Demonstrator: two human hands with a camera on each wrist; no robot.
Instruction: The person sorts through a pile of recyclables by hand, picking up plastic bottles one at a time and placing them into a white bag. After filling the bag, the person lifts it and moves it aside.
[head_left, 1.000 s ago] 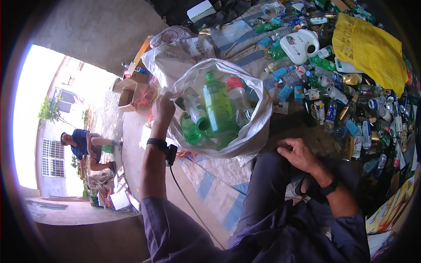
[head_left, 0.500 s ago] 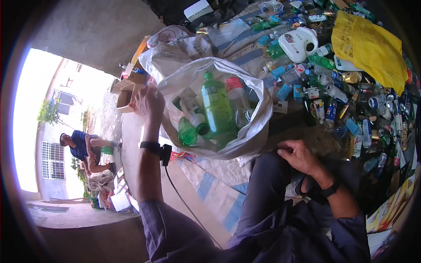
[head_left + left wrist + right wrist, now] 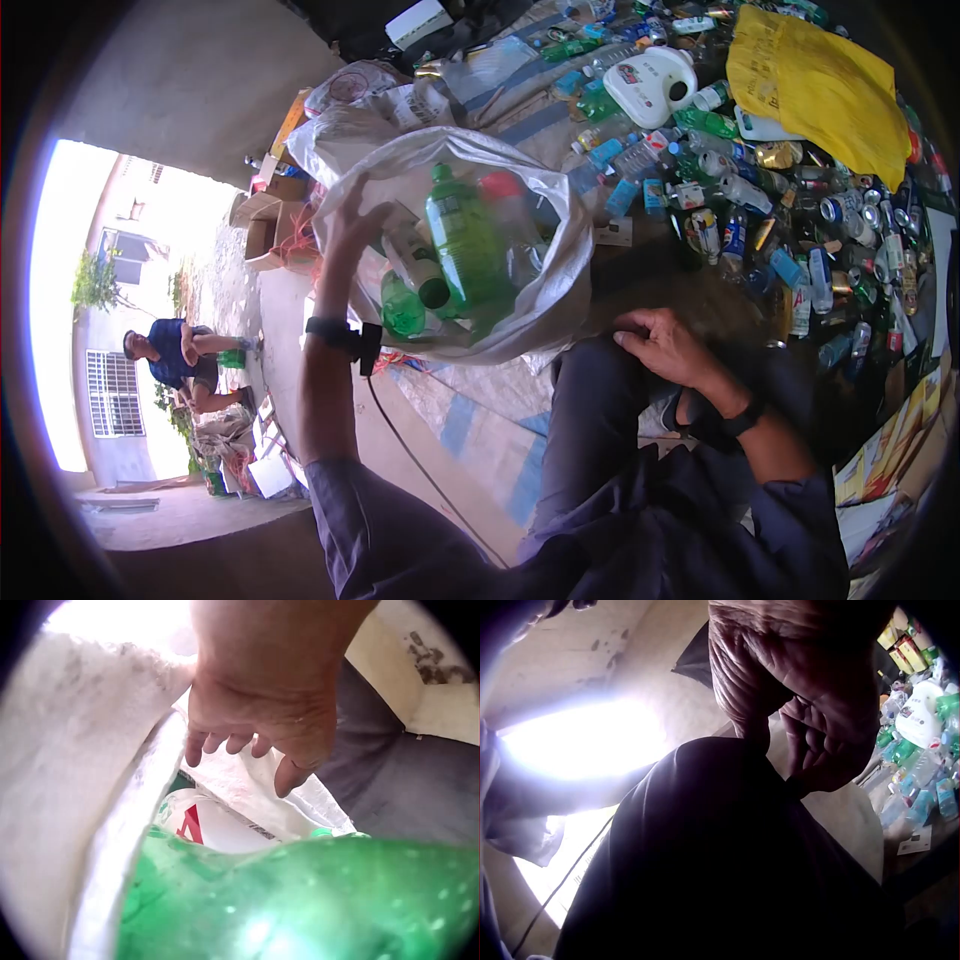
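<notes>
A white woven sack (image 3: 560,300) stands with its mouth wide, a large green bottle (image 3: 462,250) upright inside. Beside that bottle lie a pale bottle with a dark cap (image 3: 410,265), a smaller green bottle (image 3: 403,308) and a clear bottle with a red top (image 3: 515,225). My left hand (image 3: 352,225) is at the sack's left rim with fingers spread and nothing held. In the left wrist view its fingers (image 3: 289,776) hang over a white container with a red mark (image 3: 217,825). My right hand (image 3: 665,343) rests on my knee, fingers loosely curled and holding nothing.
Loose bottles and cans (image 3: 760,230) cover the ground at right, with a white jug (image 3: 640,88) and a yellow sack (image 3: 815,90) among them. Cardboard boxes (image 3: 265,225) stand beyond my left hand. A person (image 3: 168,350) sits outside at left.
My left hand moved off the rim to the left, then came back over the sack's mouth with its fingers spread. The right hand stays on the knee. The head view has shifted slightly.
</notes>
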